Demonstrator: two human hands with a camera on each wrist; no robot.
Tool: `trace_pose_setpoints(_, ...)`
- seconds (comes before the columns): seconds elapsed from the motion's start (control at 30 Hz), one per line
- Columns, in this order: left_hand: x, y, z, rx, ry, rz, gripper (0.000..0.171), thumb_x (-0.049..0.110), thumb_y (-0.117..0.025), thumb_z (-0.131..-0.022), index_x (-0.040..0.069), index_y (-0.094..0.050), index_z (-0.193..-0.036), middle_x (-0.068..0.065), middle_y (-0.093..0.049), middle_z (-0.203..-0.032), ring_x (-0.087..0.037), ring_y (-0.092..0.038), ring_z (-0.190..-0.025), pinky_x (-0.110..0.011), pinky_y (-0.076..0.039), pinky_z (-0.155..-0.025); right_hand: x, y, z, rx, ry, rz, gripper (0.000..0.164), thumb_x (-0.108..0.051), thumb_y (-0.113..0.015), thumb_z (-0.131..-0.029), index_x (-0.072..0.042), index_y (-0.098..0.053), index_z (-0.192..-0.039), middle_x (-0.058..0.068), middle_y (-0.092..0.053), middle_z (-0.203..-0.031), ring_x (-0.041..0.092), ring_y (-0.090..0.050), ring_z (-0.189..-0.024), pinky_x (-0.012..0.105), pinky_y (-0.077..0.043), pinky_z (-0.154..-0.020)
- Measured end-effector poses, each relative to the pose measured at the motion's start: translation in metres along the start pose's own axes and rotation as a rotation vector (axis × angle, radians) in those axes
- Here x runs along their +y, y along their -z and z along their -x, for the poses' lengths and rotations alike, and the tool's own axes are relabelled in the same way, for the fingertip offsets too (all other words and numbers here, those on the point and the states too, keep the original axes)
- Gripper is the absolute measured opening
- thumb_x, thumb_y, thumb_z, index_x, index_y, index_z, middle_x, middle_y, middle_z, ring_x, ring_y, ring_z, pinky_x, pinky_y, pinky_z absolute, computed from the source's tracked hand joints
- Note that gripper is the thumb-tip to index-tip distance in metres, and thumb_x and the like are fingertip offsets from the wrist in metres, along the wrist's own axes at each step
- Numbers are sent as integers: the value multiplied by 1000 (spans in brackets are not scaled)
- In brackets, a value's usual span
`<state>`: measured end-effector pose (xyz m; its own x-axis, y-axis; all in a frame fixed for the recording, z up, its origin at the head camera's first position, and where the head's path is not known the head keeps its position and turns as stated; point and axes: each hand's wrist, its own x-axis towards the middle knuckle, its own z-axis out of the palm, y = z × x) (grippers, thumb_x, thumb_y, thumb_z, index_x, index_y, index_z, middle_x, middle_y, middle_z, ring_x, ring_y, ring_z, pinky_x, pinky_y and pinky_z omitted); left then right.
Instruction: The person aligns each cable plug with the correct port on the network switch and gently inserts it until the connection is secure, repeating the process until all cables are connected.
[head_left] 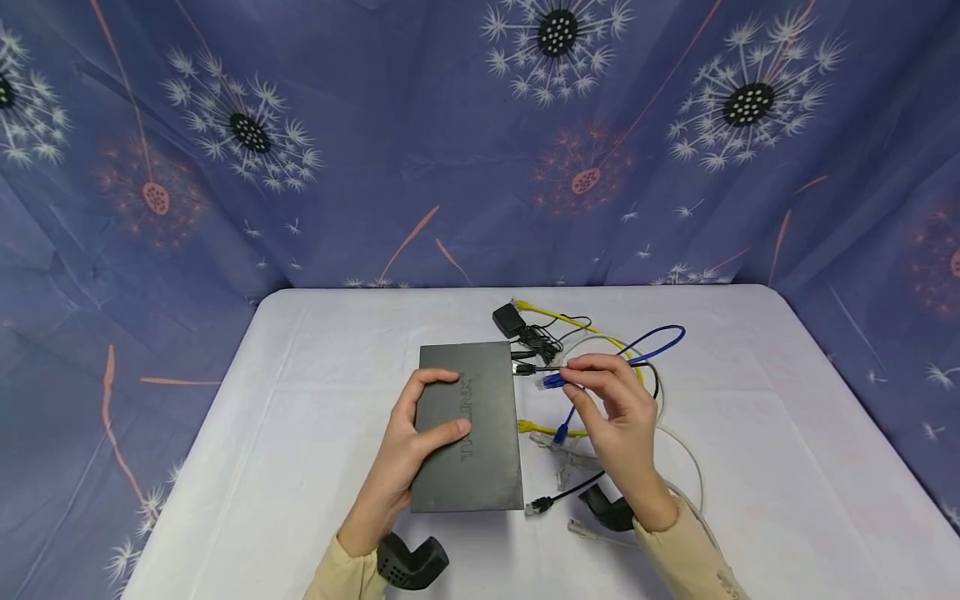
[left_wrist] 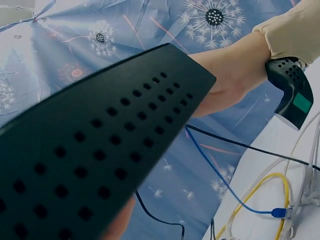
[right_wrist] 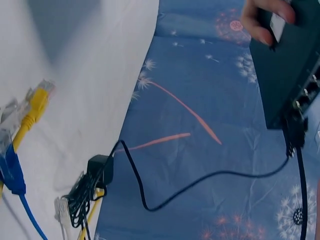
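A: Position of the dark box (head_left: 491,417)?
B: Held up over the middle of the tabletop (head_left: 765,450), ports toward the tabletop's right edge.

A: Left hand (head_left: 423,437)?
B: Grips the box from its left side. Thumb and one finger lie on the top face; the right wrist view shows other fingers on the underside.

A: Right hand (head_left: 618,408)?
B: Thumb and fingers pinched on a blue plug (head_left: 552,381), clear tip aimed at the box, just beside its port side. A black cord passes at the fingertips; cannot tell whether they touch it.

A: Connections noted?
B: Two black cables (right_wrist: 302,195) run from the port side, per the right wrist view. Exact seating cannot be told.

A: Items on the tabletop?
B: Black power adapter (head_left: 509,320) near the far edge, its cord bundled beside it. A yellow cable (head_left: 551,313) starts just beside the adapter and curves toward the right edge. A second blue plug (head_left: 561,434) lies right of the box. A black plug (head_left: 538,506) lies just beside the box's near right corner, as seen from the head.
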<state>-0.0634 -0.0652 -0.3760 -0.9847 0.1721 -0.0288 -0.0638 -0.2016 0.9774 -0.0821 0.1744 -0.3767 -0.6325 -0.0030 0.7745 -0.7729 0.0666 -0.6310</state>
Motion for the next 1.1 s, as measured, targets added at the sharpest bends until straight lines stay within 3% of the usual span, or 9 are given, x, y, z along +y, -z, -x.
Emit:
trace_pose_setpoints(0.53,6,-2,0,-46,5,46,51,4,-72,-79,17,-53,-125,-15,-44,-120,-32,-43,-103,-43,-41,-80,2,-21,1,70,85,13,10,17,-65,-81,19,-64,-90,27,-56,-100,25,-57,-98,27,-49,-86)
trace_pose_setpoints(0.93,8,-1,-1,-87,-11,85,50,3,-70,-81,17,-53,-126,-14,-44,-122,-31,-44,-105,-43,-44,-79,-2,-28,1,116,107,43,8,16,-65,-81,21,-64,-88,28,-56,-98,25,-58,-96,26,-49,-85)
trace_pose_setpoints(1.1,9,-1,0,-94,-1,95,51,3,-69,-81,17,-52,-126,-14,-44,-120,-31,-44,-104,-42,-46,-76,-7,-33,-2,136,134,65,14,8,-67,-84,22,-64,-86,28,-57,-97,26,-58,-94,25,-49,-84)
